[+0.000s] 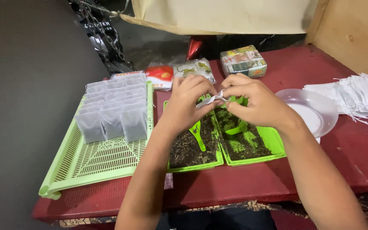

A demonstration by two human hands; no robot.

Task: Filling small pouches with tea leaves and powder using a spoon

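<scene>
at the far left one pale green slotted tray (91, 164) lay on the red table (354, 153), with filled white bags (112, 108) standing in three rows at its far end; their number could not be told. behind it lay two packets (179, 73). the left hand (187, 104) and the right hand (258, 101) met over two small green trays: the dark-leaf tray (192, 151) and the green-powder tray (252, 147). both hands had fingertips pinched shut on one small white bag (213, 99), held between them above the trays. two green scoops showed, one scoop (197, 134) in the dark leaves, another scoop (236, 127) in the powder. further right sat one box (243, 61), one white plate (314, 110), and one stack of empty bags (356, 94).
</scene>
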